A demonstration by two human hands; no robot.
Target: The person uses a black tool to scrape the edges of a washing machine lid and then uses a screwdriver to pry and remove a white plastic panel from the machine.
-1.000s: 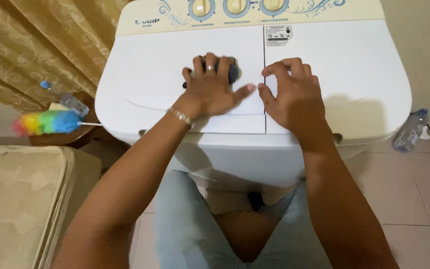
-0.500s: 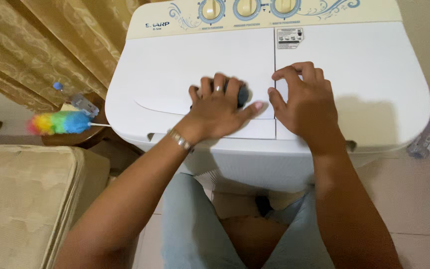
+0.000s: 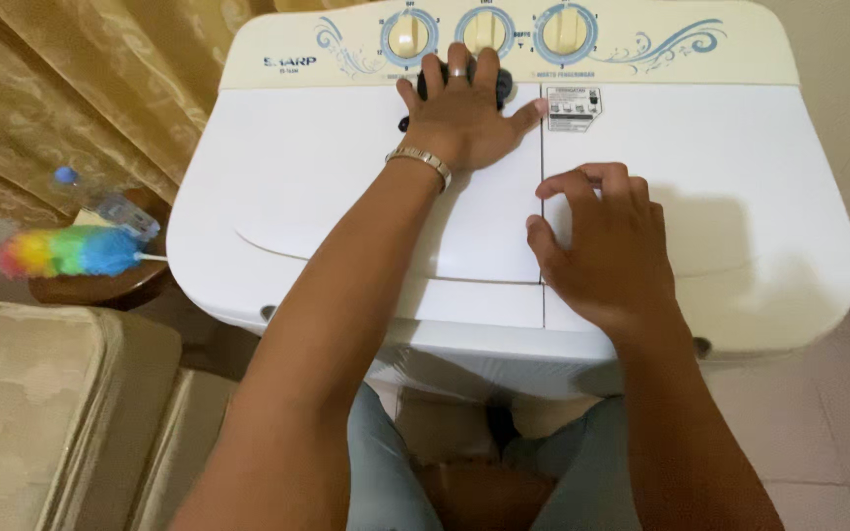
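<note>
The left hand [image 3: 464, 120] lies palm down at the far edge of the white lid [image 3: 346, 187] of a twin-tub washing machine [image 3: 789, 285], just near of the cream control panel [image 3: 641, 44]. Under its fingers [image 3: 456, 74] sits a small black object [image 3: 504, 87]; dark edges show to the right of the fingers and at the left of the palm. The fingers are spread and pressed over it, covering most of it. What the object is cannot be told. A metal bracelet [image 3: 420, 162] circles the left wrist, and a ring shows on one finger.

The right hand [image 3: 597, 251] rests nearer, on the seam between the left lid and the right lid [image 3: 720, 197]. Its fingers are curled, tips down on the surface, holding nothing.

Three round dials [image 3: 484, 31] stand in a row on the panel, just far of the left hand. A printed label [image 3: 573, 108] sits on the right lid's far left corner, just right of the left thumb.

At the left of the scene, a rainbow-coloured duster [image 3: 66, 253] and a plastic bottle [image 3: 110, 205] lie on a small wooden stand [image 3: 100, 287], beside a gold curtain [image 3: 61, 98] and a beige cushion [image 3: 22, 413].
</note>
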